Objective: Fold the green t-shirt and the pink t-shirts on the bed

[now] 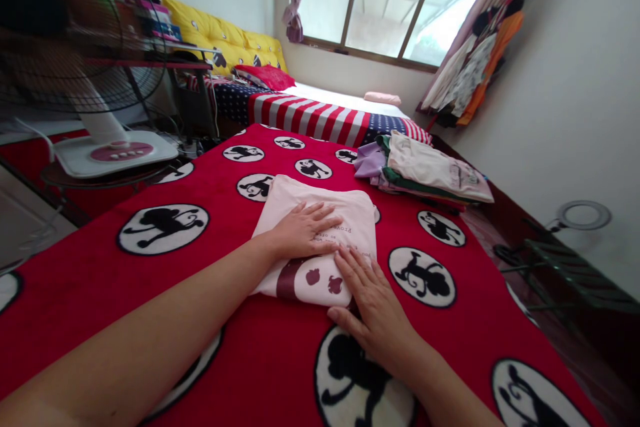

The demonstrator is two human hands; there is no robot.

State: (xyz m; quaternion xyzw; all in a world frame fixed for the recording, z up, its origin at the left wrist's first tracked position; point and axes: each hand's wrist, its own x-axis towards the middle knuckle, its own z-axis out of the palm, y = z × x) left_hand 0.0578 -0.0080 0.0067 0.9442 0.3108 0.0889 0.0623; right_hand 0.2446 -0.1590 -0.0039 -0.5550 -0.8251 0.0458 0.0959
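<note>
The folded pink garment (320, 227) lies flat on the red blanket (150, 267) (white discs with black figures), near the middle of the view. The left hand (305, 230) rests palm-down on the garment's centre, fingers spread flat, gripping nothing. The right hand (367, 300) lies palm-down at the garment's near edge, fingers extended and touching the fabric, thumb out on the blanket. A stack of folded clothes (425, 170) sits beyond, well apart. A floor fan (100, 140) stands at the left.
</note>
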